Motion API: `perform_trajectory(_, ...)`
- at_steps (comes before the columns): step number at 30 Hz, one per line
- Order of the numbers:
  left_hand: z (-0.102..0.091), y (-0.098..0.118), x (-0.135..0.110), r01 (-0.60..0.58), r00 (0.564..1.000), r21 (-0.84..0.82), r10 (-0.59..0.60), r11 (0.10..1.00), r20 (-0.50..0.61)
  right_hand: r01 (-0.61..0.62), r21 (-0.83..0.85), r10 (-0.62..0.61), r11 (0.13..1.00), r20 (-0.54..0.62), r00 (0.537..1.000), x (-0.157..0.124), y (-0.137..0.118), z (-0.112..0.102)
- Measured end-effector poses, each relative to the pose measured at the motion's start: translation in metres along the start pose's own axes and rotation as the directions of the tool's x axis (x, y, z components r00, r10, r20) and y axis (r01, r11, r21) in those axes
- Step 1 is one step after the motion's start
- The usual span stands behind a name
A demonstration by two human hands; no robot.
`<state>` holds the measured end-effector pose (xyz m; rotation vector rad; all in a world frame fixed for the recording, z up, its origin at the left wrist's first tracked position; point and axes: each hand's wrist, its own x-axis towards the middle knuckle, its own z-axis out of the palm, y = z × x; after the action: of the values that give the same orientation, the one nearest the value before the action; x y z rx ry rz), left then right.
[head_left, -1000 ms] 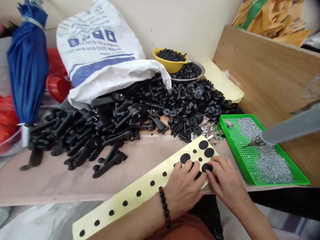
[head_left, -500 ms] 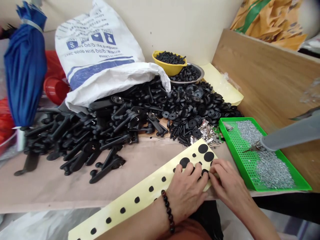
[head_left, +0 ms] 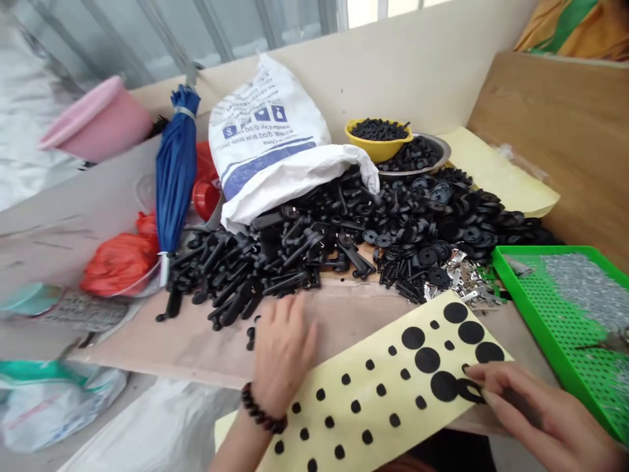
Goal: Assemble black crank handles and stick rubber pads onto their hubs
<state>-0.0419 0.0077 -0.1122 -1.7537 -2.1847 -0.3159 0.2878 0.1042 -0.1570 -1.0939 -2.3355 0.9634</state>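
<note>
My right hand (head_left: 535, 406) pinches a black round sticker (head_left: 470, 391) at the lower right edge of a pale yellow sheet (head_left: 354, 375). The sticker is bent and looks ring-like from here. Large black discs and rows of small black dots cover the sheet. My left hand (head_left: 285, 347), with a beaded bracelet at the wrist, reaches over the left part of the sheet, fingers stretched out. Partly hidden behind it is a black crank handle (head_left: 251, 335); whether my fingers touch it cannot be made out.
Piled black crank handles (head_left: 236, 272) and round black parts (head_left: 442, 216) lie behind, beside small metal clips (head_left: 464, 275). A white sack (head_left: 275, 131), blue umbrella (head_left: 177, 177) and yellow bowl (head_left: 376, 149) stand farther back. At right is a green tray (head_left: 545, 341) of small metal pieces.
My left hand has left the sheet's right end and moved left toward the crank handle. My right hand has lifted a black sticker at the sheet's edge. The view has turned left.
</note>
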Motion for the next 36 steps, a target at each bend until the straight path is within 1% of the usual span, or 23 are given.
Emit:
perform_trajectory(2, 0.005, -0.028, -0.006, 0.004, 0.999, 0.118, -0.009, 0.993, 0.042, 0.02, 0.017, -0.02, 1.0, -0.004, 1.0, 0.004, 0.0, -0.001)
perform_trajectory(3, 0.009, -0.037, -0.01, -0.005, 0.997, 0.137, -0.005, 0.991, 0.071, 0.022, 0.022, -0.022, 1.0, -0.019, 1.0, 0.007, -0.002, -0.001)
perform_trajectory(4, 0.012, -0.043, -0.013, -0.013, 0.996, 0.13, 0.001, 0.991, 0.093, 0.022, 0.03, -0.021, 0.999, -0.032, 0.999, 0.01, -0.005, -0.001)
perform_trajectory(6, 0.018, -0.045, -0.017, -0.009, 0.994, 0.033, 0.006, 0.999, 0.105, -0.001, 0.066, 0.006, 0.998, -0.062, 0.998, 0.014, -0.015, 0.0)
perform_trajectory(8, 0.018, -0.035, -0.016, 0.035, 0.994, -0.159, -0.018, 0.987, 0.107, -0.041, 0.149, 0.051, 0.988, -0.068, 0.996, 0.017, -0.027, 0.004)
perform_trajectory(10, 0.014, -0.015, -0.009, 0.109, 0.986, -0.384, -0.052, 0.917, 0.157, -0.086, 0.274, 0.104, 0.958, -0.052, 0.993, 0.02, -0.04, 0.008)
perform_trajectory(12, 0.009, 0.008, 0.001, 0.21, 0.962, -0.567, -0.066, 0.796, 0.263, -0.148, 0.412, 0.175, 0.899, -0.027, 0.984, 0.023, -0.052, 0.011)
perform_trajectory(13, 0.007, 0.02, 0.006, 0.262, 0.944, -0.644, -0.052, 0.719, 0.325, -0.175, 0.475, 0.205, 0.862, -0.012, 0.979, 0.025, -0.056, 0.013)
perform_trajectory(15, 0.006, 0.04, 0.015, 0.365, 0.894, -0.757, 0.023, 0.541, 0.447, -0.209, 0.574, 0.244, 0.792, 0.016, 0.97, 0.03, -0.063, 0.016)
perform_trajectory(16, 0.006, 0.049, 0.018, 0.408, 0.867, -0.787, 0.073, 0.464, 0.492, -0.213, 0.609, 0.248, 0.764, 0.029, 0.968, 0.032, -0.064, 0.018)
perform_trajectory(17, 0.007, 0.056, 0.019, 0.438, 0.844, -0.796, 0.114, 0.418, 0.524, -0.213, 0.637, 0.243, 0.741, 0.041, 0.969, 0.034, -0.065, 0.019)
perform_trajectory(18, 0.008, 0.061, 0.02, 0.447, 0.83, -0.794, 0.139, 0.412, 0.54, -0.214, 0.661, 0.239, 0.719, 0.053, 0.97, 0.037, -0.065, 0.021)
perform_trajectory(19, 0.009, 0.065, 0.021, 0.435, 0.826, -0.787, 0.154, 0.438, 0.542, -0.218, 0.684, 0.239, 0.696, 0.065, 0.969, 0.038, -0.063, 0.023)
perform_trajectory(21, 0.011, 0.07, 0.021, 0.363, 0.827, -0.774, 0.203, 0.519, 0.524, -0.233, 0.73, 0.257, 0.642, 0.082, 0.963, 0.042, -0.06, 0.027)
perform_trajectory(22, 0.012, 0.071, 0.022, 0.333, 0.823, -0.774, 0.235, 0.538, 0.517, -0.239, 0.752, 0.272, 0.614, 0.083, 0.959, 0.043, -0.058, 0.029)
perform_trajectory(23, 0.013, 0.072, 0.022, 0.327, 0.811, -0.782, 0.267, 0.531, 0.521, -0.242, 0.769, 0.284, 0.591, 0.082, 0.955, 0.044, -0.055, 0.031)
perform_trajectory(24, 0.014, 0.072, 0.023, 0.35, 0.79, -0.792, 0.297, 0.5, 0.537, -0.244, 0.78, 0.289, 0.576, 0.085, 0.954, 0.045, -0.053, 0.033)
perform_trajectory(26, 0.017, 0.072, 0.024, 0.446, 0.74, -0.795, 0.329, 0.412, 0.586, -0.248, 0.787, 0.286, 0.564, 0.096, 0.954, 0.046, -0.049, 0.036)
perform_trajectory(28, 0.02, 0.073, 0.024, 0.526, 0.704, -0.786, 0.352, 0.325, 0.617, -0.255, 0.788, 0.281, 0.56, 0.109, 0.954, 0.047, -0.046, 0.037)
perform_trajectory(30, 0.022, 0.074, 0.023, 0.561, 0.695, -0.781, 0.355, 0.274, 0.625, -0.258, 0.788, 0.274, 0.559, 0.118, 0.954, 0.048, -0.045, 0.037)
perform_trajectory(32, 0.024, 0.075, 0.021, 0.576, 0.693, -0.779, 0.358, 0.247, 0.626, -0.257, 0.787, 0.263, 0.561, 0.125, 0.957, 0.049, -0.045, 0.037)
perform_trajectory(36, 0.026, 0.074, 0.019, 0.571, 0.695, -0.788, 0.374, 0.232, 0.614, -0.253, 0.789, 0.254, 0.56, 0.127, 0.959, 0.05, -0.045, 0.037)
